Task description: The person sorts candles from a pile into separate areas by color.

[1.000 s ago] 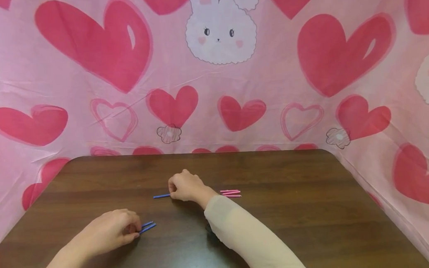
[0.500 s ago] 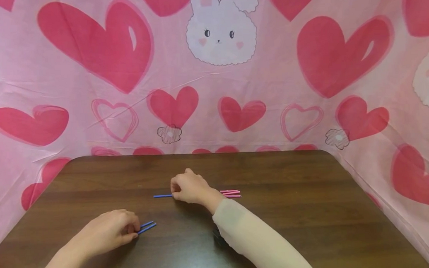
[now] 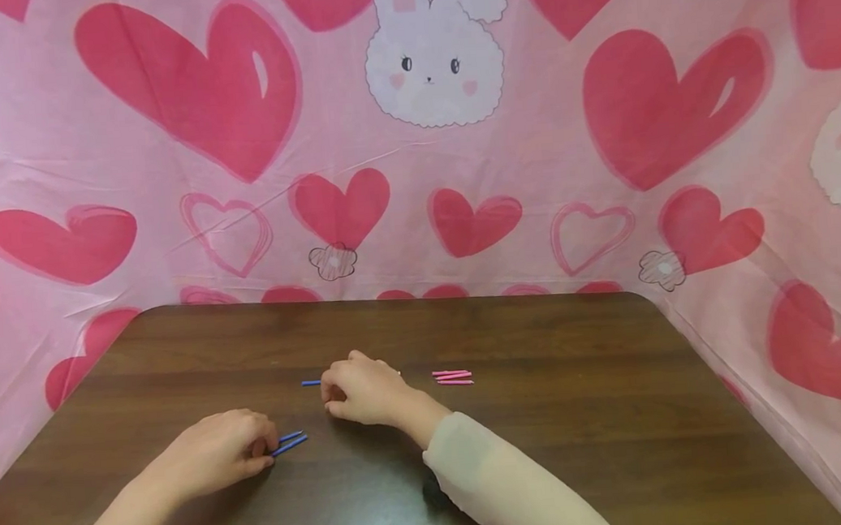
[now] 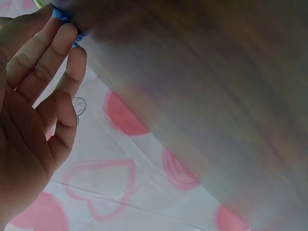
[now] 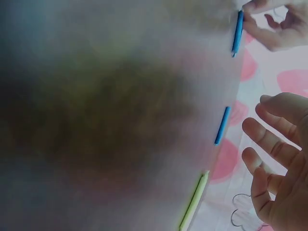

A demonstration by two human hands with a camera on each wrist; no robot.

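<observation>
At the table's left, my left hand (image 3: 217, 451) pinches thin blue sticks (image 3: 290, 445) at its fingertips; two stick out to the right. In the left wrist view their blue ends (image 4: 61, 14) show at the fingertips. My right hand (image 3: 367, 388) hovers over the table's middle, fingers loosely bent and apart, holding nothing. Beside its fingertips lies another blue stick (image 5: 222, 125), partly hidden behind the hand in the head view. A yellow-green stick (image 5: 195, 202) lies further along in the right wrist view.
Several pink sticks (image 3: 453, 376) lie close together on the brown wooden table (image 3: 585, 414), right of the right hand. A pink cloth (image 3: 398, 158) with hearts and a rabbit hangs behind the table and along its sides.
My right hand has come off the single blue stick and moved slightly nearer to me and left. The pink sticks show fully again. The left hand stays almost still with its blue sticks.
</observation>
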